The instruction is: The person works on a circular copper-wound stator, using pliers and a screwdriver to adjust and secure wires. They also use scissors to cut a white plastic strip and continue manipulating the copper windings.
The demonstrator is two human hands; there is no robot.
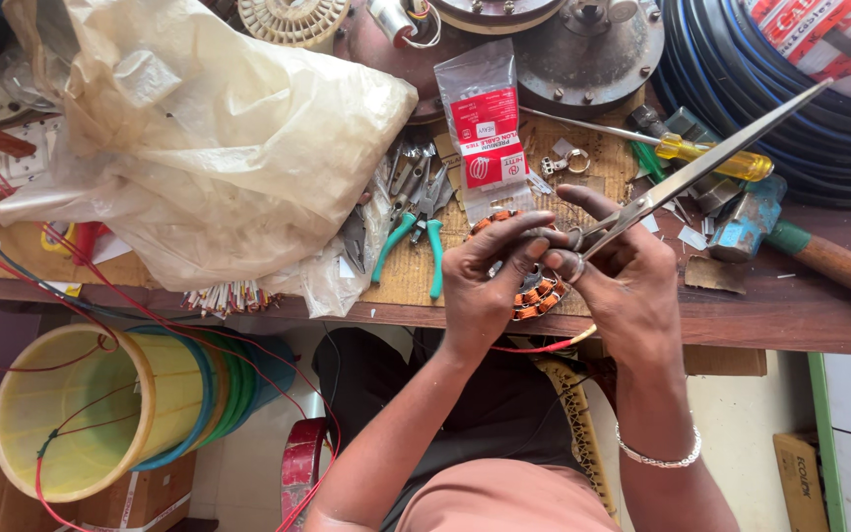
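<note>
My left hand point(488, 281) and my right hand point(622, 276) meet over a round motor stator with copper-orange windings point(536, 299) at the front edge of the wooden bench point(780, 305). My right hand grips a pair of long steel scissors point(711, 163), its fingers through the handle loops, and the blades point up to the right. My left hand's fingers rest on the stator and touch the scissor handles. A red wire point(544, 347) runs under my hands. Most of the stator is hidden by my fingers.
A big crumpled plastic bag point(209, 138) fills the bench's left. Green-handled pliers point(416, 241), a cable-tie packet point(485, 128), a yellow-handled screwdriver point(711, 158), a hammer point(790, 241) and black hose coils point(790, 108) lie around. Stacked yellow and green buckets point(100, 409) lie below left.
</note>
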